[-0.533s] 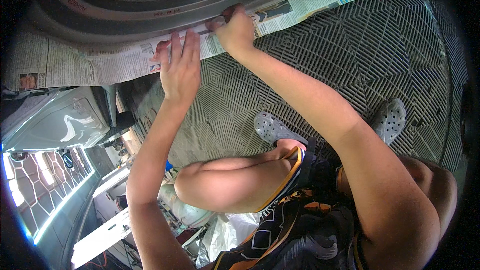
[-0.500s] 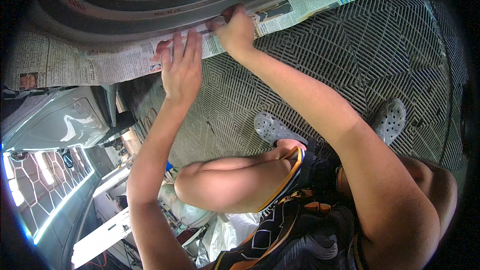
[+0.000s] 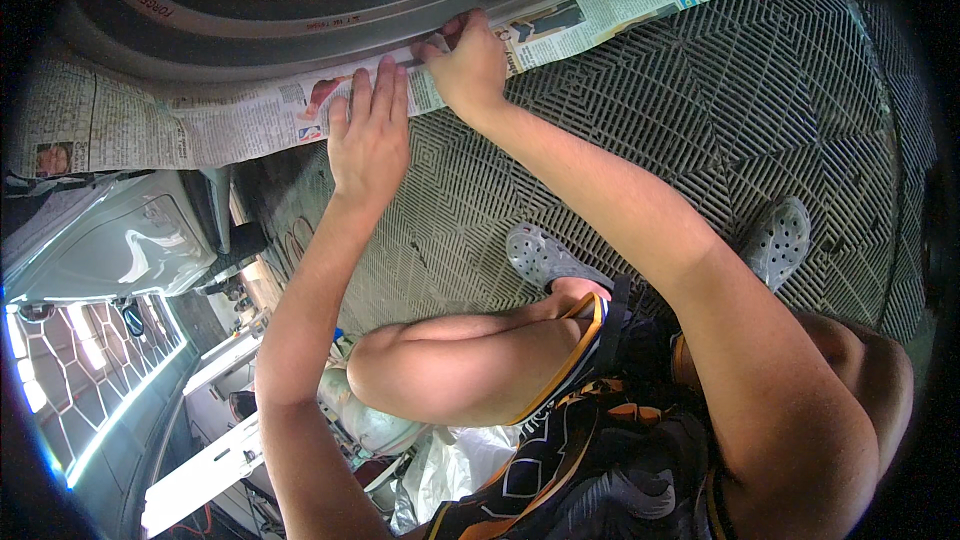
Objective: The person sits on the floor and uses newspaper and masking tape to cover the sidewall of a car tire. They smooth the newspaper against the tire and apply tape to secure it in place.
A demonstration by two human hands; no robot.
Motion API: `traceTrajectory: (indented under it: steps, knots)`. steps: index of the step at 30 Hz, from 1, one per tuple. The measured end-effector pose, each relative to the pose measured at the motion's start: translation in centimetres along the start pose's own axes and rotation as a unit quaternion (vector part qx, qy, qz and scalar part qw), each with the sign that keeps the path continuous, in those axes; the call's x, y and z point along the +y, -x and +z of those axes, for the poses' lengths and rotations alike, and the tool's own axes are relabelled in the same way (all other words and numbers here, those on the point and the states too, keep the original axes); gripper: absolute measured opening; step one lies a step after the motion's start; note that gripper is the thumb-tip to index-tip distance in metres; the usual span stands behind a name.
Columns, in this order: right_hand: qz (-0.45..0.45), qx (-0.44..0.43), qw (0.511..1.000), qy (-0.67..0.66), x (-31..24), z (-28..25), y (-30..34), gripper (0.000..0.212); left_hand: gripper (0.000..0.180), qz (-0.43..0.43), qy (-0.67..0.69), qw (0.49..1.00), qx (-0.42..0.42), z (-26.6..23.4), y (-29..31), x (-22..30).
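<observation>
A large grey wheel rim [image 3: 250, 15] curves across the top of the view. Along its lower edge runs a strip of newspaper [image 3: 235, 130], which reaches from the far left to the upper right. My left hand [image 3: 370, 135] lies on the paper with its fingers stretched out, the tips close to the rim's edge. Just to the right, my right hand [image 3: 470, 65] is closed, its fingers curled where the paper meets the rim. What is between those fingers, if anything, is hidden.
Below the wheel spreads a dark ribbed floor mat [image 3: 640, 140]. My two grey clogs [image 3: 550, 258] rest on it. A pale glossy car panel [image 3: 130, 240] stands at left. Behind my knee are a rounded tank [image 3: 365, 420] and crumpled clear plastic sheeting [image 3: 460, 465].
My left hand has slid slightly to the right along the newspaper. The right hand keeps almost the same place at the rim's edge.
</observation>
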State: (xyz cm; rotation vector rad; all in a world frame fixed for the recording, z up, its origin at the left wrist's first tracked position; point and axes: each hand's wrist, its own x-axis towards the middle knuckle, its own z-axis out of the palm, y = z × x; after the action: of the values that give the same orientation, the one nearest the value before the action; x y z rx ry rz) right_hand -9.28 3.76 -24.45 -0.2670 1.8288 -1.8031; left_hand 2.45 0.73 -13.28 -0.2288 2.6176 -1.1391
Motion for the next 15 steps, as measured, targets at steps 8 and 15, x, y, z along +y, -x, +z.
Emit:
traceTrajectory:
  steps: [8,15]
  knots:
    - [0.01,-0.003,1.0,-0.017,-0.27,-0.05,0.06,0.046,0.054,-0.005,-0.003,1.0,0.007,0.06,-0.02,0.06]
    - [-0.012,0.015,0.999,-0.027,-0.12,0.19,0.26,0.044,0.055,-0.007,-0.009,1.0,0.004,0.27,-0.03,0.03]
